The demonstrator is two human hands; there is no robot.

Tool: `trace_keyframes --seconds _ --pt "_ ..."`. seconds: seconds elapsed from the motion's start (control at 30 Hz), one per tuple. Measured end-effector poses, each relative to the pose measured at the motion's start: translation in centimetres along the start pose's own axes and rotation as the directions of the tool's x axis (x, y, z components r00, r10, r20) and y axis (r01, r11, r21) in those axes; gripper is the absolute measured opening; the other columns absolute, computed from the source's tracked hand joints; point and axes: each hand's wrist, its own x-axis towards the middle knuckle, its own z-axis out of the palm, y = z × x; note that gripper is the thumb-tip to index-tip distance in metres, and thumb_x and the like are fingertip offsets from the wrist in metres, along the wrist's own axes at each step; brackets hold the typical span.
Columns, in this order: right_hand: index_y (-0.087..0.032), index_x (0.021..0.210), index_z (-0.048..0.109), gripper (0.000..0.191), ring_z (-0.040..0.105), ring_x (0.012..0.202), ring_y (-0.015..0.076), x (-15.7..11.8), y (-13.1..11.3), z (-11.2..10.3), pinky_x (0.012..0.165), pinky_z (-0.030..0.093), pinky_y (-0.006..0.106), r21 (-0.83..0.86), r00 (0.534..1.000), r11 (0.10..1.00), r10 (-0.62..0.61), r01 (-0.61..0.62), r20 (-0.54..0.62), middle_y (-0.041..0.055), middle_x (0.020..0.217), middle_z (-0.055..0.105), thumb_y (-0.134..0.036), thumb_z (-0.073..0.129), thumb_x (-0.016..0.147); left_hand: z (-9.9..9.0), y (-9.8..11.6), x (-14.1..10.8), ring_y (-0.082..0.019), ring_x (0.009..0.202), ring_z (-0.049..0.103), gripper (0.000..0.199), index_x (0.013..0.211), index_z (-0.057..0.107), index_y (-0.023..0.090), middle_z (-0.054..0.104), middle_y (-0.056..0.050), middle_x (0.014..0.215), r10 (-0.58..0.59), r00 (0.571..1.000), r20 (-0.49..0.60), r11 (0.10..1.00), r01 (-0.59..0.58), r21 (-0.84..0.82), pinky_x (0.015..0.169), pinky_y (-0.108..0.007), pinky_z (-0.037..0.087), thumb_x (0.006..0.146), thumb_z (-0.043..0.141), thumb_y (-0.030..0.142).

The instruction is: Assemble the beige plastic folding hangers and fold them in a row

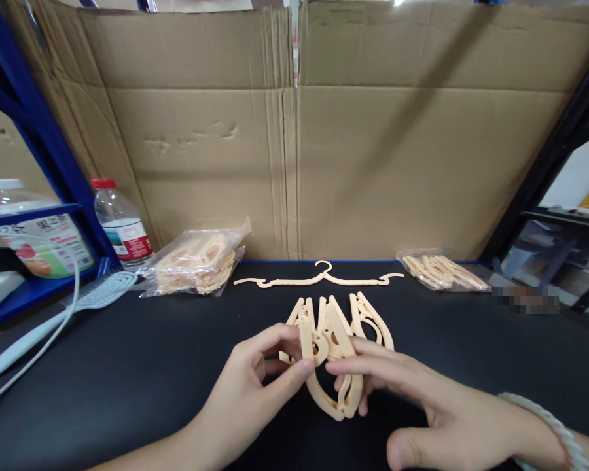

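Note:
A folded cream plastic folding hanger point(324, 397) is held up in front of me, its two arms side by side and joined at the bottom. My left hand point(255, 386) pinches its left arm between thumb and fingers. On the right arm lie the fingers of my right hand point(412, 386), the index in front and others curled behind, while the thumb stands apart. Just behind, more folded hangers point(373, 320) rest on the black table, partly hidden by my hands. Farther back lies one unfolded hanger point(299, 282) with its hook pointing away.
Clear bags of hangers lie at the back left point(191, 261) and back right point(444, 271). To the left are a pale hairbrush point(103, 291), a white cable point(71, 301) and a red-capped bottle point(122, 226). A cardboard wall point(201, 150) closes off the back, between shelf frames.

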Motion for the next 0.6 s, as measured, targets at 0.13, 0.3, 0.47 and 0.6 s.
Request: trace_keyframes --seconds 0.13,0.3,0.47,0.6 --pt "-0.034 0.138 0.043 0.067 0.034 0.136 0.0281 -0.1 -0.2 -0.4 0.106 0.036 0.045 -0.096 0.998 0.994 0.055 -0.052 0.036 0.0079 0.144 0.041 -0.028 0.072 0.078 -0.1 0.1 0.2 -0.021 0.082 0.063 0.014 0.081 0.062 0.019 0.064 -0.003 0.082 -0.022 1.000 0.001 0.999 0.022 0.024 0.072 -0.030 0.053 0.081 0.063 0.034" --pt "-0.030 0.130 0.049 0.053 0.055 0.110 0.0216 0.0 -0.2 -0.4 0.097 0.045 0.037 -0.051 1.000 0.999 0.016 -0.014 0.027 0.0074 0.124 0.055 -0.029 0.069 0.081 -0.3 -0.1 0.4 -0.021 0.083 0.061 0.015 0.079 0.059 0.019 0.061 -0.002 0.080 -0.035 0.999 -0.015 0.999 0.035 0.011 0.075 -0.031 0.051 0.081 0.063 0.034" --pt "-0.030 0.124 0.056 0.038 0.058 0.100 0.0193 0.3 -0.9 -0.6 0.090 0.048 0.032 -0.076 0.998 0.997 0.020 -0.016 0.062 0.0050 0.114 0.062 -0.033 0.061 0.086 -0.1 -0.3 0.1 -0.017 0.075 0.057 0.016 0.082 0.064 0.019 0.060 -0.002 0.079 -0.057 0.998 0.015 0.998 0.057 0.007 0.066 -0.027 0.052 0.080 0.065 0.034" --pt "-0.030 0.128 0.056 0.039 0.053 0.118 0.0242 0.4 -1.1 -0.8 0.099 0.042 0.038 -0.117 0.998 0.993 -0.020 0.027 0.061 0.0073 0.126 0.059 -0.035 0.056 0.090 0.3 -0.3 -0.3 -0.016 0.070 0.055 0.017 0.085 0.066 0.018 0.058 -0.001 0.077 -0.079 0.996 0.045 0.995 0.082 -0.057 0.058 -0.024 0.052 0.079 0.067 0.034"
